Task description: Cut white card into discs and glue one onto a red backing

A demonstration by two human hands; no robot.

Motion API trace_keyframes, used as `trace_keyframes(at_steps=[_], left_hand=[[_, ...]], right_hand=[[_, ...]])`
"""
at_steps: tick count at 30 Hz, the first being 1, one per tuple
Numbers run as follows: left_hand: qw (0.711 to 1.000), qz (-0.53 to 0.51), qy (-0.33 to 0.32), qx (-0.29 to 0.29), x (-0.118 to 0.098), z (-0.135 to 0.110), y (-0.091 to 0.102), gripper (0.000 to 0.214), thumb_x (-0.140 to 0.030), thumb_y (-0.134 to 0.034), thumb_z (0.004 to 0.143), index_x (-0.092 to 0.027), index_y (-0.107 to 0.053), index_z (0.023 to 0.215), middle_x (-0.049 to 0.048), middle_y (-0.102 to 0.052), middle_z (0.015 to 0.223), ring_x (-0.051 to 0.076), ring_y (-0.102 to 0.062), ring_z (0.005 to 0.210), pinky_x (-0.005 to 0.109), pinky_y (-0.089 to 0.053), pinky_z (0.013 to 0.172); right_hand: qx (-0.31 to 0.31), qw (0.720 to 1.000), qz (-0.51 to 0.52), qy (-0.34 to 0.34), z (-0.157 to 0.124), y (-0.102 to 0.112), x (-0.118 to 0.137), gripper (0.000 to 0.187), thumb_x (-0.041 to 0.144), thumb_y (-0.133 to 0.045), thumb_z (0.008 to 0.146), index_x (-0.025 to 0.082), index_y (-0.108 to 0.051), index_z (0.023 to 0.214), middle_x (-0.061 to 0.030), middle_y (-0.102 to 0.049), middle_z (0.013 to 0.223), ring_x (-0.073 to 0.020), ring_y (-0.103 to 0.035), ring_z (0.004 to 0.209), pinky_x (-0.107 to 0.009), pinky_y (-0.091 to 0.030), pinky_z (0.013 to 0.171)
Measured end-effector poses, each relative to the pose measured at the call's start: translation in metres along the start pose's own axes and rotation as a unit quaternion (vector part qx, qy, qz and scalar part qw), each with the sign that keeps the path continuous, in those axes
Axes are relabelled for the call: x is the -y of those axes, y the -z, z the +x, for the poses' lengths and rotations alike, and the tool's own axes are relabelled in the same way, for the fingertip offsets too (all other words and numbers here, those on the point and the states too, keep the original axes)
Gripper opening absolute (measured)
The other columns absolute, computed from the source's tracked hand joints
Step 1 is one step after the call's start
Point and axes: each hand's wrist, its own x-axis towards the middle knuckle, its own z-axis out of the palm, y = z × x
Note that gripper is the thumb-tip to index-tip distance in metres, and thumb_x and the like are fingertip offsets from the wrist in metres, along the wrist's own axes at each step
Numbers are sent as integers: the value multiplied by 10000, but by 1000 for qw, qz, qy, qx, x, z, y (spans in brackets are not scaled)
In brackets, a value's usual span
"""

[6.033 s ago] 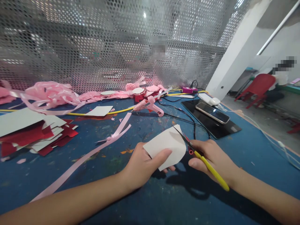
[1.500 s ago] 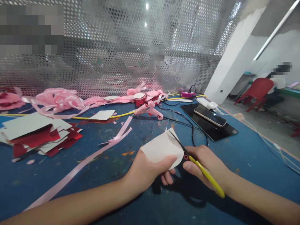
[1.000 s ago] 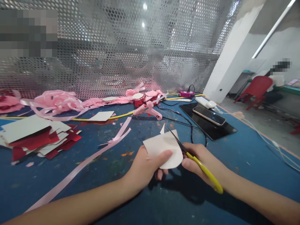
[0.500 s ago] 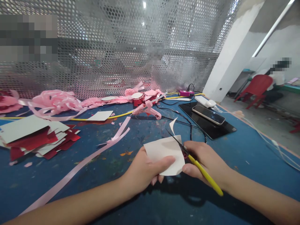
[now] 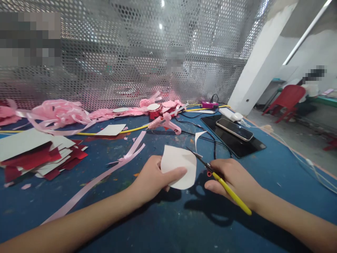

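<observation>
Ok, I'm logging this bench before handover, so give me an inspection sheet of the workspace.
Surface: blue table, paint-flecked.
Job's things: card in left hand; scissors in right hand, blades at the card's edge; sliver beyond the blades.
Clutter: ribbon pile, ribbon strip, red and white card stack, glue gun, phone on tablet.
Hands: left shut on the card, right shut on the scissors.
Cables: black cable behind the scissors, yellow cable by the glue gun, white cable past the right edge.
Surroundings: perforated screen, pillar, red chair with a person.
</observation>
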Motion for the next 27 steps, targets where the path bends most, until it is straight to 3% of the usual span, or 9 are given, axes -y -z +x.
trace_keyframes(at_steps=[3,5,8,12,17,21,27], left_hand=[[993,-62,-51,-90,5,5,2,308,-394,-707,658,-110,-619,579,-3,-564,488,62,-447,424,161,-370,407],[980,-138,-75,-122,7,5,0,302,-414,-704,671,-118,-645,683,16,-627,592,86,-519,499,176,-429,467],[976,-199,-62,-69,8,-1,-10,306,-397,-701,688,-121,-650,811,44,-674,673,122,-585,523,197,-462,449],[982,-185,-21,6,4,-13,-23,270,-360,-684,711,-97,-649,759,56,-671,592,126,-582,423,206,-471,407],[984,-176,-6,-6,0,-24,-31,217,-325,-697,691,-111,-668,712,44,-669,546,120,-581,410,194,-484,419],[986,-167,-12,-16,-2,-29,-33,208,-324,-699,683,-117,-678,678,39,-667,530,121,-581,406,196,-489,417],[990,-133,-15,-31,-5,-29,-30,213,-317,-696,674,-106,-674,686,41,-668,527,121,-584,395,187,-487,404]], right_hand=[[-10,1000,5,-9,1,-1,1,661,829,-219,714,202,-399,612,6,-416,565,-123,-299,506,-259,-183,516],[-17,1000,16,-7,1,-4,3,657,831,-228,711,202,-391,612,6,-416,564,-123,-301,507,-260,-185,515],[-11,999,43,4,1,-9,6,653,821,-209,726,202,-393,627,-2,-438,576,-126,-329,515,-260,-206,520],[-6,997,76,21,-3,-12,10,673,843,-230,696,199,-427,696,-16,-481,630,-138,-385,550,-256,-271,535],[-12,994,94,46,-10,-10,15,699,845,-275,682,188,-479,806,-33,-522,704,-151,-442,579,-256,-315,533],[-7,993,92,69,-11,-6,18,724,843,-213,699,186,-501,794,-37,-528,689,-159,-464,588,-265,-336,552],[4,998,51,43,-9,-1,16,770,875,-184,659,186,-514,755,-39,-533,657,-161,-462,574,-268,-319,563]])
